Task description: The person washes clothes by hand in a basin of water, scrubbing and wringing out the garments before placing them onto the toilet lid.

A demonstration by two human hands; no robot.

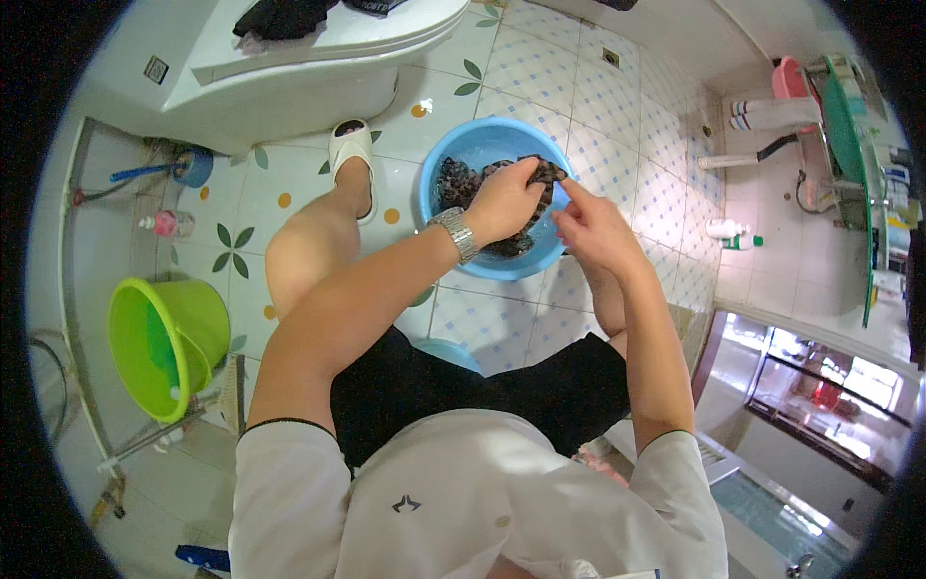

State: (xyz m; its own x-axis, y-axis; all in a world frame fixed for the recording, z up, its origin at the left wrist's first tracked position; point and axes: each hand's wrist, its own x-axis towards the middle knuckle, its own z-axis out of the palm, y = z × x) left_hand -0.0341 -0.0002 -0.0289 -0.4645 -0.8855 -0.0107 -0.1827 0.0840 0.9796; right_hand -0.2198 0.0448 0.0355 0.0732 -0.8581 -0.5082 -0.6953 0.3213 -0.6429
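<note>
A light-blue basin (430, 166) stands on the floor between my feet. In it lies a dark, patterned, wet-looking cloth (457, 183), part of it bunched up. My left hand (507, 199), with a metal watch on its wrist, is closed on a raised fold of this cloth above the basin. At the basin's right rim is my right hand (596, 230). Its index finger reaches to the edge of the raised fold, while the thumb and other fingers stay apart from it, partly curled. The lower cloth is partly hidden by my left hand.
A lime-green bucket (214, 328) with a green item inside stands at the left. Nearby are a pink-and-white bottle (174, 224) and a small blue pot (195, 168). Dark clothing (282, 17) lies on the white toilet lid (386, 31). Shelves (841, 125) hang along the right wall, with white bottles (725, 229) below.
</note>
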